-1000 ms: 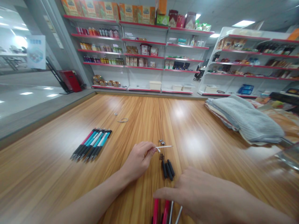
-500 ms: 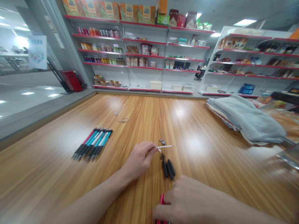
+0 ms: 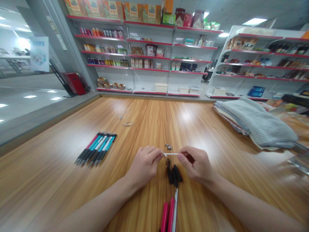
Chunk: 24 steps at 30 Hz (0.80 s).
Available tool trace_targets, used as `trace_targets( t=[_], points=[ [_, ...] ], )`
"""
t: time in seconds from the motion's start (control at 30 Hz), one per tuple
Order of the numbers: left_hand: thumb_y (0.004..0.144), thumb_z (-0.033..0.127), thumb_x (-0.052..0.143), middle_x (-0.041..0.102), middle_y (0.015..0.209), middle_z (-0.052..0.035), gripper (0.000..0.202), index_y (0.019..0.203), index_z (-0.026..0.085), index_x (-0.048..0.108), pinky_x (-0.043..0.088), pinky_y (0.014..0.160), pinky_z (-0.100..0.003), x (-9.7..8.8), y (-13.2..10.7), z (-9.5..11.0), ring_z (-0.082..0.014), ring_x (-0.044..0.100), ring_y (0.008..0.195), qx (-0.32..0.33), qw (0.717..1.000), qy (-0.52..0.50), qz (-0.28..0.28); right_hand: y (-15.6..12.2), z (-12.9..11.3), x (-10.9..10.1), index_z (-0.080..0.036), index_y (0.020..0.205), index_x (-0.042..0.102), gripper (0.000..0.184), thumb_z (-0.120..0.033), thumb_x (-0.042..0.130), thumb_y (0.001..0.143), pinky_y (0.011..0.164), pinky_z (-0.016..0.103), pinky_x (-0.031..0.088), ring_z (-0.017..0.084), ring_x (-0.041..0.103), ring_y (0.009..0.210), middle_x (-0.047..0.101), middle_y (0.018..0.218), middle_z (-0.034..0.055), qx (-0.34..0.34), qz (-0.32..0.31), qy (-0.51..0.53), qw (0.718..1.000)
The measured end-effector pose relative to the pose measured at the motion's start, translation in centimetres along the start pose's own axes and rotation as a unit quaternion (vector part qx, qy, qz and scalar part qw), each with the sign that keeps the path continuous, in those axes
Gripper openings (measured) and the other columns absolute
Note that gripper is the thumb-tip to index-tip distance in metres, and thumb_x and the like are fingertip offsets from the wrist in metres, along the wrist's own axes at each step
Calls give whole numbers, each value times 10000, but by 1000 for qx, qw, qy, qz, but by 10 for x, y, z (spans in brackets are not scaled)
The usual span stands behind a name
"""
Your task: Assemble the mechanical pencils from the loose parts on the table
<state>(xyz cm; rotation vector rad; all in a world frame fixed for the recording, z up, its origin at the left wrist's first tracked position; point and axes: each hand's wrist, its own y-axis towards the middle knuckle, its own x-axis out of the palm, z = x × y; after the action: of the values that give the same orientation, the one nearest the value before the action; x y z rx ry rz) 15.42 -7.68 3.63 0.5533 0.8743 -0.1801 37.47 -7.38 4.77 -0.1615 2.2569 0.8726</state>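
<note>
In the head view, the left hand [image 3: 145,165] and the right hand [image 3: 197,164] each pinch one end of a thin white refill [image 3: 172,154]. The fingertips are closed on it and it is held level just above the table [image 3: 217,135], straight between the two hands.

Directly under it lie three black rubber grips [image 3: 174,174], and a few small metal parts [image 3: 168,147] sit just beyond it. Nearer the body are two pink pen barrels [image 3: 167,216] with another white refill [image 3: 175,206] beside them. A row of assembled pens [image 3: 96,153] lies well off to the left, and a folded striped cloth [image 3: 258,124] is far right.

The refill looks slender and easily bent, so uneven pulling or twisting between the two pinches could kink it or make it slip out. The small metal parts are close to the knuckles, and a careless wrist could scatter them across the smooth wood.
</note>
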Motion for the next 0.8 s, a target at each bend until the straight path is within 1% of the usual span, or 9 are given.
trace_targets(
  t=[0.03,0.1,0.2,0.27,0.37,0.47,0.57,0.67,0.8],
  points=[
    [960,294,386,616,842,-35,250,900,217,616,347,735,-308,0,0,1,-178,525,817,6,1000,16,-7,0,1,0,-144,784,572,150,-262,540,872,511,218,321,77,432,508,494,595,-21,-7,-3,4,1000],
    [959,290,387,613,845,-35,248,911,223,620,337,730,-310,0,-1,2,-180,520,821,16,999,38,-19,0,2,2,-142,753,571,181,-257,526,885,529,223,319,79,430,527,498,608,-15,-19,-6,-9,1000],
    [961,291,385,612,845,-33,247,913,224,619,327,726,-311,-1,-1,3,-179,516,819,20,998,52,-27,-1,2,6,-145,644,524,291,-265,500,908,535,237,295,77,395,518,439,567,-24,-21,-18,-41,999],
    [962,291,382,612,845,-35,250,916,224,619,324,721,-310,-1,0,3,-180,515,818,21,998,58,-28,-1,3,8,-147,614,498,325,-271,494,915,532,239,289,76,383,512,422,556,-27,-16,-24,-46,999],
    [964,286,375,612,845,-41,257,926,221,620,325,729,-313,-2,0,3,-182,519,827,23,997,66,-27,-1,4,9,-144,633,527,307,-269,507,913,536,236,303,78,396,517,447,567,-21,-18,-17,-41,999],
    [965,279,371,616,851,-42,258,937,220,620,328,736,-316,-1,0,3,-181,523,830,23,997,66,-26,-2,3,9,-138,726,592,220,-252,526,903,551,228,337,87,443,553,522,626,1,-23,-4,-27,999],
    [967,279,369,618,852,-42,260,941,219,621,330,734,-315,-1,0,3,-180,525,828,24,997,64,-26,-2,1,9,-139,781,615,166,-237,541,894,559,225,354,93,470,575,559,660,14,-31,5,-16,999],
    [968,289,370,621,858,-41,261,939,217,619,332,739,-316,-1,1,3,-181,526,835,22,997,63,-28,-1,0,7,-141,760,619,178,-235,546,892,554,226,349,92,469,563,553,633,9,-44,10,-15,999],
    [965,278,376,625,859,-42,255,946,221,624,332,735,-313,-1,1,2,-180,528,830,26,997,61,-31,-2,0,7,-142,713,620,237,-245,530,906,547,227,337,89,464,541,544,590,4,-59,10,-24,998]
  ],
)
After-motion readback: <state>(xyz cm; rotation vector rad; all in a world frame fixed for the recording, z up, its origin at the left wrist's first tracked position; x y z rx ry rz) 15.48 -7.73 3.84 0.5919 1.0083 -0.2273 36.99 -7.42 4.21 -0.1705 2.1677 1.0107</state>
